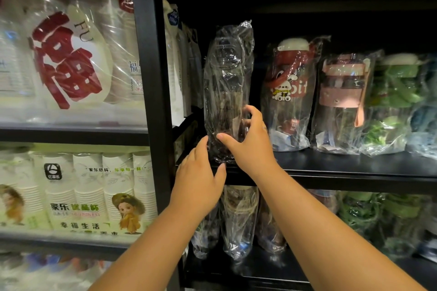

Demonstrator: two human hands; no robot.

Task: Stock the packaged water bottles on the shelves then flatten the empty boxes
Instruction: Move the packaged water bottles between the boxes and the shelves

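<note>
- A big red character "福" and the letters "FU" are printed on the white pack of disposable cups (71, 59) on the upper left shelf.
- "家乐纸杯" is read along the top of the paper cup pack (94, 186) on the lower left shelf; "幸福生活" is printed near its bottom, and a black logo with "亿家乐" is seen on it.
- The letters "oit" are partly seen on the red bottle (292, 92); the rest is hidden by its wrap.
</note>
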